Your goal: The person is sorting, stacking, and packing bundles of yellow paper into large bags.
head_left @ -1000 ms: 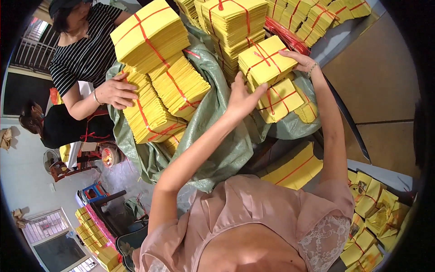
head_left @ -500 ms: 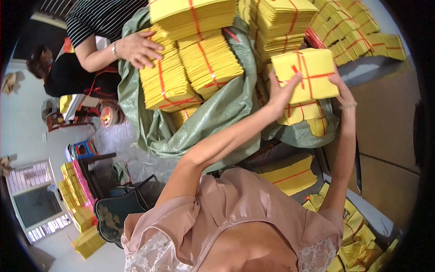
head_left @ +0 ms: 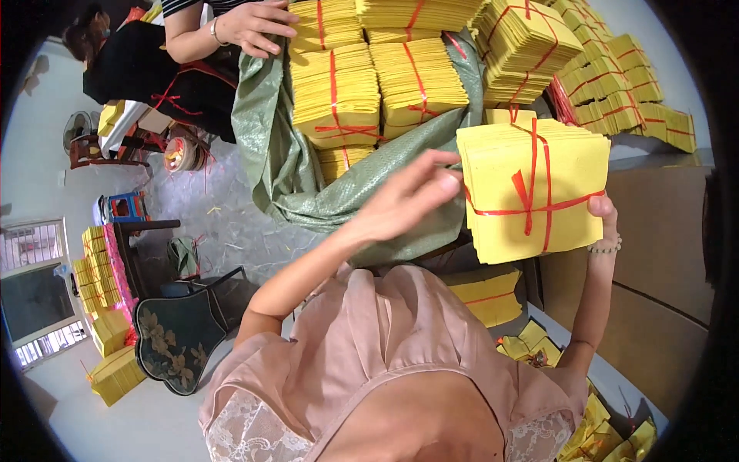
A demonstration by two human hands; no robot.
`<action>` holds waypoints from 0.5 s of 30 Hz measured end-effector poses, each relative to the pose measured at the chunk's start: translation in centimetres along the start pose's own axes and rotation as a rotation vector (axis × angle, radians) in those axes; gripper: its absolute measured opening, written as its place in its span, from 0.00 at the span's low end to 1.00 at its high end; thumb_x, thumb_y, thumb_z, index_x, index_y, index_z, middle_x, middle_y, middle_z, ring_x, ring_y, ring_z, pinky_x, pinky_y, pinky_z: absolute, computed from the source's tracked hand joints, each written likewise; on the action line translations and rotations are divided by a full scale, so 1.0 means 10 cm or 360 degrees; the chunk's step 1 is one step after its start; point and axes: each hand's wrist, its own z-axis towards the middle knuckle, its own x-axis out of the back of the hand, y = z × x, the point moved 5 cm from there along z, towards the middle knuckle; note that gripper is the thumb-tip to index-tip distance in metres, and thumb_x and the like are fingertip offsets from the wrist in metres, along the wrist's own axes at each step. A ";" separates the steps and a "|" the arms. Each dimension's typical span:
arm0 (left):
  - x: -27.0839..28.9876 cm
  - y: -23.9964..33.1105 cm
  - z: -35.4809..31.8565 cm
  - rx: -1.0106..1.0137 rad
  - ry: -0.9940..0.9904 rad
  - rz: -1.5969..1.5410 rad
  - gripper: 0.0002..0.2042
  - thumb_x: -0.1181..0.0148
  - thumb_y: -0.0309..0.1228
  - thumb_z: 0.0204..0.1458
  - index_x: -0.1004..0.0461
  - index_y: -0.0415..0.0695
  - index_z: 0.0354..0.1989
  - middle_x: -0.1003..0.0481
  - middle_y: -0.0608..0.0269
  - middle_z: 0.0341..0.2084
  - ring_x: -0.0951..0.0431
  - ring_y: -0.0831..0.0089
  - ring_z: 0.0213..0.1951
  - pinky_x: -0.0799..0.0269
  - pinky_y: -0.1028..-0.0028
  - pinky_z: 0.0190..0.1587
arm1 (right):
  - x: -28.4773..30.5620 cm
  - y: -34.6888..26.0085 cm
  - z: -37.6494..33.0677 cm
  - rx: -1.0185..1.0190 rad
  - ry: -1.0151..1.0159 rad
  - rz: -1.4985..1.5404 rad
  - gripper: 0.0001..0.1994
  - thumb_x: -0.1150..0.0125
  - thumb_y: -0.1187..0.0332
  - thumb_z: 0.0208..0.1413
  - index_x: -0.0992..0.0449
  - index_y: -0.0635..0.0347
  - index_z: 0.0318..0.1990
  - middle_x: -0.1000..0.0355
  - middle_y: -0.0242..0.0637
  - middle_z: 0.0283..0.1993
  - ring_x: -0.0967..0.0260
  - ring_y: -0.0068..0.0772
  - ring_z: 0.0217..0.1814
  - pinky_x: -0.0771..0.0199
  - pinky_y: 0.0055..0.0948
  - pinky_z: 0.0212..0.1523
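Note:
I hold a thick bundle of yellow paper sheets [head_left: 535, 189] tied crosswise with red ribbon, lifted up close in front of me. My left hand [head_left: 408, 196] presses its left edge with fingers spread along the side. My right hand [head_left: 604, 215] grips its right edge, mostly hidden behind the bundle, a bead bracelet at the wrist. Beyond it, more tied yellow bundles [head_left: 339, 96] are stacked on a green woven sack [head_left: 308, 192].
Another person's hand [head_left: 258, 27] rests on the stack at the top left. More yellow bundles [head_left: 616, 85] pile at the upper right, others lie near my right elbow [head_left: 485, 296]. A dark floral chair [head_left: 177, 339] and bundle piles [head_left: 96, 269] stand on the floor at left.
I have drawn the tied bundle off the pile and toward me, so it looks larger and nearer. The view has tilted down, pushing the stacks toward the top.

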 end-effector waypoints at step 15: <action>-0.05 -0.39 -0.66 0.0207 -0.0625 0.1510 0.46 0.34 0.58 0.36 0.38 0.34 0.57 0.35 0.38 0.55 0.33 0.48 0.55 0.39 0.62 0.58 | -2.02 -0.32 0.76 0.0007 -0.0578 -0.0404 0.36 0.37 0.61 0.44 0.43 0.62 0.62 0.35 0.41 0.54 0.35 0.28 0.55 0.34 0.29 0.55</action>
